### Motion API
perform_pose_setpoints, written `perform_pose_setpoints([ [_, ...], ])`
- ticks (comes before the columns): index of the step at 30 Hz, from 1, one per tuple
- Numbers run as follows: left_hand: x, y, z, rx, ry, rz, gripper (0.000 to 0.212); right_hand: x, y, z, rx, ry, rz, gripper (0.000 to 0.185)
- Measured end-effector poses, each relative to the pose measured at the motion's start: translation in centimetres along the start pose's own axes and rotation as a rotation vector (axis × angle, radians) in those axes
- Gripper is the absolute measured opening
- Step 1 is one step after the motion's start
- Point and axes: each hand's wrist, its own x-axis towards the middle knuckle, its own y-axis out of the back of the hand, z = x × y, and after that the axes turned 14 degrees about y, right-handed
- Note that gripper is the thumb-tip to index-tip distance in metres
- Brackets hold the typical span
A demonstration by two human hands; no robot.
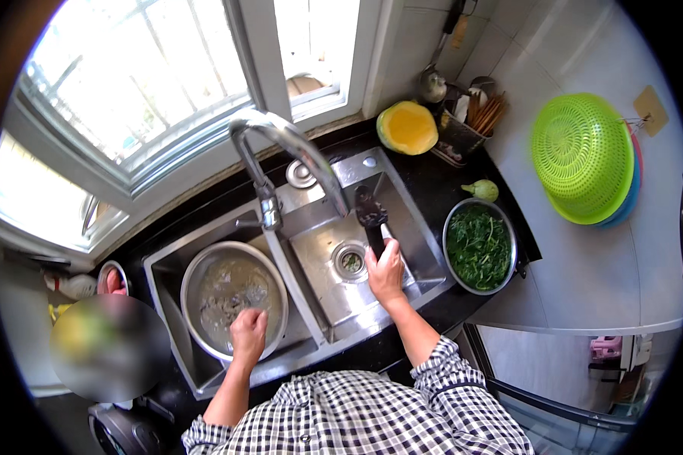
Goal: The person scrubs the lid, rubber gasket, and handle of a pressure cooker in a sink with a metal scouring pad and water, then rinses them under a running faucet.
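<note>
My left hand (249,335) is curled into a loose fist over the near side of a round metal basin (186,296). Nothing shows between its fingers, though its inside is hidden. Cloudy water (242,278) with greyish bits fills part of the basin, which sits in the left sink bowl. Above the right sink bowl (313,250), my right hand (386,273) grips a dark utensil (370,207) by its black handle; the head points away from me, and its exact kind is unclear. The faucet spout (333,190) ends just left of that head.
A metal bowl of chopped leafy greens (481,250) stands right of the sink, a small pale-green vegetable (484,190) behind it. Cut pumpkin (408,128) and a chopsticks holder (461,131) occupy the back corner. Green colander (583,159) hangs on the wall. A blurred patch hides the left counter.
</note>
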Motion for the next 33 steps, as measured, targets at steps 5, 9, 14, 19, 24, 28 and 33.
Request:
perform_pose_setpoints([
  [5, 0.1, 0.5, 6.0, -0.478, 0.079, -0.313, 0.028, -5.6, 2.7, -5.5, 0.144, 0.339, -0.059, 0.039],
  [9, -0.8, 1.5, 10.0, -0.808, 0.088, -0.686, 0.054, -7.6, 4.7, -8.4, 0.191, 0.536, -0.069, 0.037],
  [14, -3.1, 2.2, 10.3, -1.14, 0.061, -0.709, 0.057, -8.6, 6.3, -9.8, 0.251, 0.614, -0.113, 0.033],
  [19, -3.9, 3.4, 9.8, -1.267, 0.003, -0.772, 0.056, -8.3, 8.4, -10.0, 1.07, -0.053, -0.605, 0.03],
  [24, -4.5, 3.3, 9.1, -1.14, 0.043, -0.585, 0.034, -8.2, 9.0, -9.6, 1.68, -0.53, -0.995, 0.044],
  [28, -5.0, 3.2, 9.0, -1.007, 0.131, -0.459, 0.021, -8.5, 8.4, -8.7, 1.974, -0.717, -1.115, 0.049],
  [33, -5.2, 3.1, 8.8, -0.919, 0.187, -0.366, 0.024, -8.8, 7.9, -8.3, 1.923, -0.676, -1.145, 0.052],
])
